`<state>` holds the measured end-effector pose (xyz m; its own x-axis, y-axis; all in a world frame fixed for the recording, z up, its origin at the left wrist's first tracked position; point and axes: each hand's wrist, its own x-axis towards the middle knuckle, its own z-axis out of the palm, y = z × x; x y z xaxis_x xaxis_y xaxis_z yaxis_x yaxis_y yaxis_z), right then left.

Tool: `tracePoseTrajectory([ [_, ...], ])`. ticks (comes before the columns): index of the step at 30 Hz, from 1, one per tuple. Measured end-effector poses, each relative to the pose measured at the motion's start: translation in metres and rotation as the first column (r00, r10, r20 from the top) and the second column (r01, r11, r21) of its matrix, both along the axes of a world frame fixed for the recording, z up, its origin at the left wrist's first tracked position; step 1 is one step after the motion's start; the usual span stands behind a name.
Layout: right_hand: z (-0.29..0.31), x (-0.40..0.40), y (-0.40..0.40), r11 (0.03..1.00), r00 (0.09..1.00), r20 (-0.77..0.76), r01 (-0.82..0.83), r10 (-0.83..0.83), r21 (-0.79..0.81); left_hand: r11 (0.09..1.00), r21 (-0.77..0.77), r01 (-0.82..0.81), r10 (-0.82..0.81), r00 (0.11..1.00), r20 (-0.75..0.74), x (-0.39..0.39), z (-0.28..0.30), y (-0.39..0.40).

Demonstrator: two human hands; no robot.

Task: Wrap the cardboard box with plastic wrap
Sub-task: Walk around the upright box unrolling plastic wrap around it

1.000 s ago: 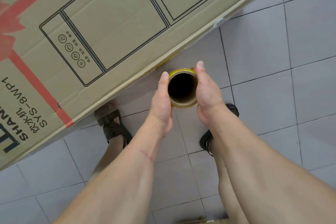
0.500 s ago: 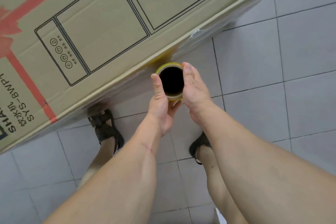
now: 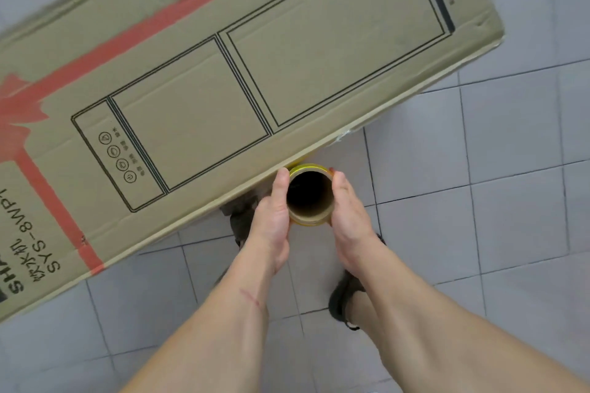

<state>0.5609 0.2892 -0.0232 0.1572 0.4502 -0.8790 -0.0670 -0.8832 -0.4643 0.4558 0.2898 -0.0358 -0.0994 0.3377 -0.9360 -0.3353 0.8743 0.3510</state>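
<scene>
A long brown cardboard box (image 3: 242, 73) with red stripes and black line drawings lies across the upper left, its near edge running diagonally. Right against that edge I hold an upright roll of plastic wrap (image 3: 311, 217), seen end-on as a cardboard tube with a dark hollow and a yellowish rim. My left hand (image 3: 274, 217) grips the roll's left side, thumb up along the tube. My right hand (image 3: 348, 217) grips its right side in the same way. A bit of clear film (image 3: 343, 135) shows on the box edge just above the roll.
Grey floor tiles (image 3: 495, 201) surround the box, with open floor to the right and below. My two feet in dark sandals (image 3: 346, 297) stand under my arms, the left one (image 3: 241, 217) partly hidden by the box edge and my wrist.
The view has pulled back, so more of the box and its right end show. The roll, held by both hands, stays close against the box's near edge.
</scene>
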Motion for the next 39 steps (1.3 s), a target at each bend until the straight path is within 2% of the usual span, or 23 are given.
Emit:
tracePoseTrajectory([
  [3, 0.001, -0.003, 0.005, 0.999, 0.999, 0.013, 0.038, -0.038, -0.033, 1.0, -0.028, 0.009, -0.008, 0.999, 0.035, -0.003, -0.005, 0.0],
  [9, 0.009, 0.017, 0.02, 0.998, 0.99, 0.125, -0.059, 0.059, -0.005, 0.996, -0.085, 0.019, -0.001, 0.979, 0.204, 0.014, -0.005, -0.006],
  [13, 0.004, 0.032, 0.029, 0.996, 0.997, 0.012, -0.078, 0.078, -0.037, 0.998, -0.045, -0.04, 0.044, 0.995, 0.095, 0.03, -0.005, 0.005],
  [17, -0.004, 0.041, 0.031, 0.997, 0.996, -0.082, -0.039, 0.034, -0.062, 0.999, 0.041, -0.012, 0.011, 1.0, 0.01, 0.045, -0.007, 0.023],
  [20, -0.004, 0.052, 0.041, 0.995, 0.995, -0.077, -0.07, 0.064, -0.066, 0.998, 0.035, -0.043, 0.042, 0.998, 0.038, 0.055, -0.004, 0.022],
  [24, -0.002, 0.07, 0.051, 0.984, 0.982, 0.06, -0.179, 0.179, -0.009, 0.997, -0.047, -0.053, 0.059, 0.989, 0.137, 0.073, -0.004, 0.016],
  [26, -0.001, 0.081, 0.056, 0.977, 0.973, 0.081, -0.215, 0.214, 0.003, 0.997, -0.077, -0.019, 0.031, 0.988, 0.15, 0.083, -0.004, 0.019],
  [29, 0.0, 0.096, 0.057, 0.992, 0.992, -0.002, -0.123, 0.123, -0.031, 0.997, -0.072, 0.012, -0.007, 0.998, 0.064, 0.093, -0.003, 0.021],
  [33, 0.0, 0.104, 0.054, 0.992, 0.988, -0.113, -0.111, 0.104, -0.058, 0.999, -0.031, -0.014, 0.012, 0.996, -0.094, 0.093, -0.018, 0.013],
  [39, -0.002, 0.115, 0.063, 0.985, 0.98, -0.105, -0.17, 0.167, -0.016, 1.0, 0.016, 0.008, -0.006, 0.993, -0.117, 0.102, -0.016, 0.017],
])
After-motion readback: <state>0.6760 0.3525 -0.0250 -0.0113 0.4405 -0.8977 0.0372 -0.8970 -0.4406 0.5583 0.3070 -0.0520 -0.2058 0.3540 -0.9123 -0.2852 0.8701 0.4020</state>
